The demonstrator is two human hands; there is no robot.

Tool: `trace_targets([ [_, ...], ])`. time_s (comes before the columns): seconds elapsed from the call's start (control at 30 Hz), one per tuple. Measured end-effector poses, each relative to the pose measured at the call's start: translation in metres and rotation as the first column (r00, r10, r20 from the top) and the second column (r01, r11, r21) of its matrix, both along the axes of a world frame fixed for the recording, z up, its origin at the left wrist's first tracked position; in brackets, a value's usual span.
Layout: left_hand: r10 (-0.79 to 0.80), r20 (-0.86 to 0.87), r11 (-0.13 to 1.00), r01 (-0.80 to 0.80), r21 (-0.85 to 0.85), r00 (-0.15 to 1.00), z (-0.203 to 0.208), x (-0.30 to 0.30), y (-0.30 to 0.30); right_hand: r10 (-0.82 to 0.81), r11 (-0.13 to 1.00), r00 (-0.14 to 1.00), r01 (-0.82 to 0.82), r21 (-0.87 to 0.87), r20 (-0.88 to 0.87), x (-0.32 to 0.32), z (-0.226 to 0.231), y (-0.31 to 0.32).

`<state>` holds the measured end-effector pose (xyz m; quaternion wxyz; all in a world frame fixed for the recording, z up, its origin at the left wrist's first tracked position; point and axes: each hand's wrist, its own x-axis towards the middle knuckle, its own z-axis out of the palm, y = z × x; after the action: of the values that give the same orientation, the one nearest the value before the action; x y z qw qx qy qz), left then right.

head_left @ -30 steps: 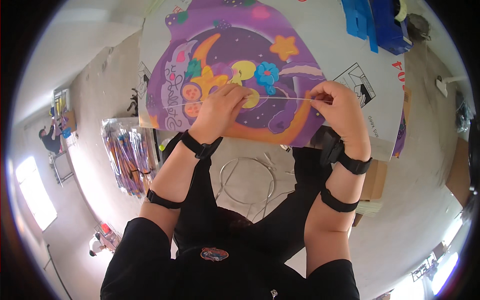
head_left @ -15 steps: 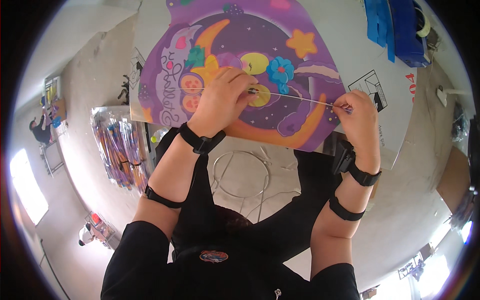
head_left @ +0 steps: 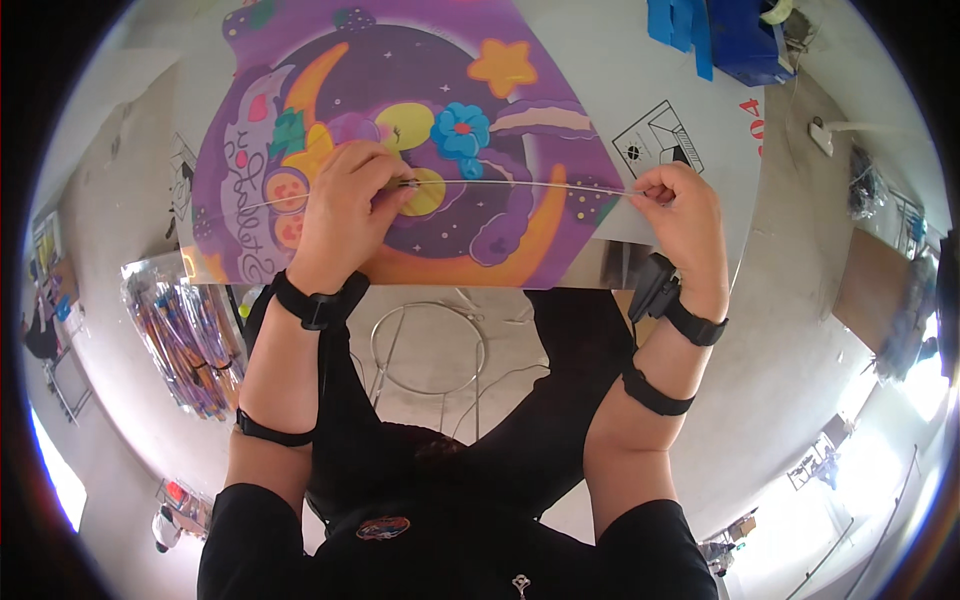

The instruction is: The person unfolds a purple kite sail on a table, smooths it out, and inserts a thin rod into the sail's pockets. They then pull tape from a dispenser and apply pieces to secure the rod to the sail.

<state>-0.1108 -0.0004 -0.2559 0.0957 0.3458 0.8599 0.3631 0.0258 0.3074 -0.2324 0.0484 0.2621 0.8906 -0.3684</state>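
Silvery-white and very slender, the rod [head_left: 520, 183] should handle as something light and springy, stiff enough to keep its line yet apt to bend or roll if pushed from the side. Its surface looks smooth, so I would expect it to slip through loose fingers; the sound places to take hold are the far right end and the small dark piece [head_left: 409, 183] partway along. Through the head view I see both in use. On the left hand [head_left: 350, 205] the grip is closed, thumb against bent fingers, pinching the rod right at the dark piece. On the right hand [head_left: 680, 205] it is a narrow pinch of thumb and forefinger around the rod's right end, with no gap I can make out. Between them the rod runs nearly level over the purple sheet [head_left: 400, 45], which lies flat on the white tabletop [head_left: 610, 85]; past the left hand, its thin tail crosses the sheet's lettered side. I judge the sheet light and pliable, best taken by its edges, though I cannot tell whether it is fabric or film. It shows a dark night disc, orange crescents and stars, a blue flower and a yellow face.
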Motion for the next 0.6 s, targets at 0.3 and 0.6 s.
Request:
trace_targets([
  [0.3, 0.032, 0.035, 0.999, -0.031, -0.015, 0.999, -0.0026, 0.0012, 0.0, 0.006, 1.0, 1.0, -0.006, -0.007, 0.0, -0.0026, 0.0015, -0.0027],
  [0.6, 0.024, 0.018, 1.0, -0.024, -0.009, 1.0, -0.003, 0.0005, 0.0012, 0.053, 0.998, 0.998, -0.054, -0.018, -0.045, -0.0036, -0.0032, -0.0023],
])
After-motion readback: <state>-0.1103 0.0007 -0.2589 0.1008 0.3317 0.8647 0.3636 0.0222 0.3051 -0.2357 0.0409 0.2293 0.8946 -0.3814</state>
